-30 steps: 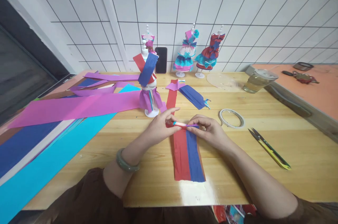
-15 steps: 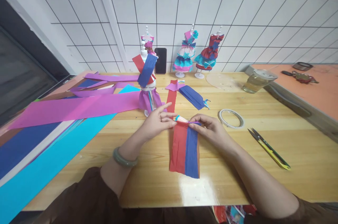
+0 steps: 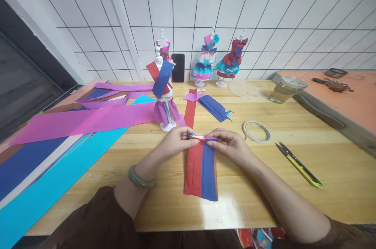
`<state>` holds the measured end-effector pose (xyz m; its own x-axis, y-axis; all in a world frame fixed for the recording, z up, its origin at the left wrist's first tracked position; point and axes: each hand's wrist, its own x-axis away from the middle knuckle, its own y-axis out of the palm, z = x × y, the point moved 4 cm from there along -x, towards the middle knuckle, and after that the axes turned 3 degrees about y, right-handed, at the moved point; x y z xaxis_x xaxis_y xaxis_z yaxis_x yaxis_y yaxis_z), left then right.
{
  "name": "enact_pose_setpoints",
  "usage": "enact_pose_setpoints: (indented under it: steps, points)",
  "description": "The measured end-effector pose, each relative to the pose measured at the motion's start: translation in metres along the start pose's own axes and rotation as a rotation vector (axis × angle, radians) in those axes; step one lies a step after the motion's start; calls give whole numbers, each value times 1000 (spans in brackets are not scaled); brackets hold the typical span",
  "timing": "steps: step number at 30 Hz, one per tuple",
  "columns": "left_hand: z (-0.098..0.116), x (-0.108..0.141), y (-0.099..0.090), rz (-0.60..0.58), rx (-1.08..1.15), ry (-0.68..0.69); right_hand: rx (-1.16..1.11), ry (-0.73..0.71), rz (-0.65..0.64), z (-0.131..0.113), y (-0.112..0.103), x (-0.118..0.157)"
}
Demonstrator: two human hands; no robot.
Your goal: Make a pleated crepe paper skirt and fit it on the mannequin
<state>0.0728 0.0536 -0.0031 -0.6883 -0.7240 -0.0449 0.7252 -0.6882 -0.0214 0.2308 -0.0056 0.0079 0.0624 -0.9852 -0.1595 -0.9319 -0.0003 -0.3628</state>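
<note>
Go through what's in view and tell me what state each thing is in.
Red-and-blue panel: held at its top edge
Left hand: pinching the panel
Right hand: pinching the panel
Snips: lying down, blades apart
Tape roll: lying flat
Cup: holding pale liquid
Phone: upright, screen dark
Front mannequin: upright, dressed

Both hands up centre, face to face! Left hand (image 3: 174,140) on nine o'clock side, right hand (image 3: 230,142) on three. Left thumb (image 3: 192,143) stretched toward three o'clock, left fingers (image 3: 185,129) curled above it, firm pinch. Right thumb (image 3: 216,146) aimed at ten, right fingers (image 3: 223,134) bent over, matching pinch. Thumb tips near, just apart. Left forearm (image 3: 129,199) rising from seven o'clock, right forearm (image 3: 277,188) slanting in from four.
</note>
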Motion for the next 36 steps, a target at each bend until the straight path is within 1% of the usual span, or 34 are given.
enact_pose_setpoints:
  steps: [6, 13, 16, 18, 23, 28, 36]
  points:
    - [3, -2, -4, 39, 34, 7, -210, 124, -7, 9, -1, 0]
    - [2, -1, -10, 38, 100, -25, -327, 173, 6, 5, -4, 1]
    - [2, -1, -12, 34, 128, -21, -319, 220, -5, 4, -7, 1]
    - [1, -1, -13, 23, 159, -38, -302, 239, 13, 5, -9, 2]
    - [-3, 0, -14, -12, 198, -98, -292, 236, 42, 7, -11, 1]
    - [-6, -1, -16, 1, 208, -104, -273, 240, 36, 7, -12, 1]
    - [-6, -1, -15, 7, 312, -121, -285, 284, 4, 9, -13, 2]
